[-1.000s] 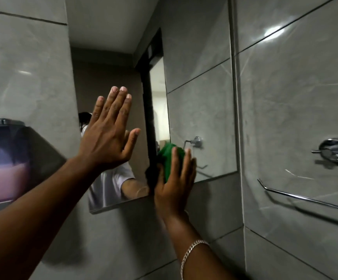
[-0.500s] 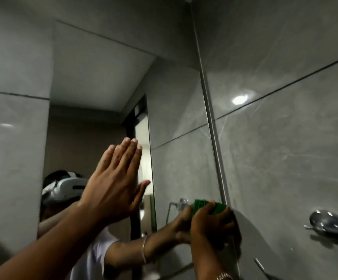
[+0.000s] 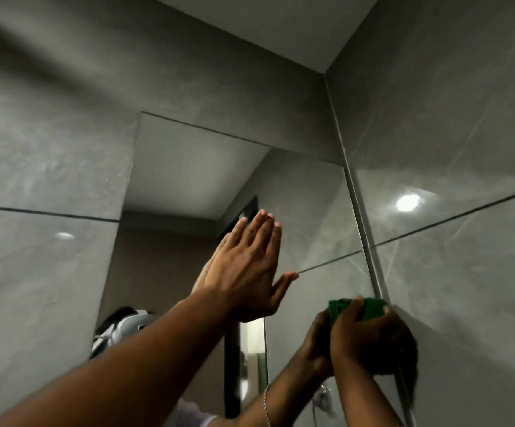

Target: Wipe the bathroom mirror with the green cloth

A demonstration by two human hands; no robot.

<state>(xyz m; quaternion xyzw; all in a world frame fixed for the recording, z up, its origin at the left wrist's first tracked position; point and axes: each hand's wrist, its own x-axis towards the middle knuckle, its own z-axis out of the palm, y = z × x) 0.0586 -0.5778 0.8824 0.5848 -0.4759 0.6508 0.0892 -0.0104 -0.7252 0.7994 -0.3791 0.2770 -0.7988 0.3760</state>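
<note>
Pressing green cloth (image 3: 370, 308) at mirror (image 3: 194, 186) right edge, right hand (image 3: 364, 334) gripping, left hand (image 3: 247, 272) flat open.

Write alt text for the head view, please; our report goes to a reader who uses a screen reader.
A person's right hand presses a green cloth against the right edge of a bathroom mirror, beside the grey tiled side wall. The left hand rests open and flat on the glass, fingers pointing up. The camera looks steeply upward.

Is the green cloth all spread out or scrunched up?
Scrunched up. The green cloth is bunched under the right hand, only a small wad peeking above the fingers against the mirror.
</note>
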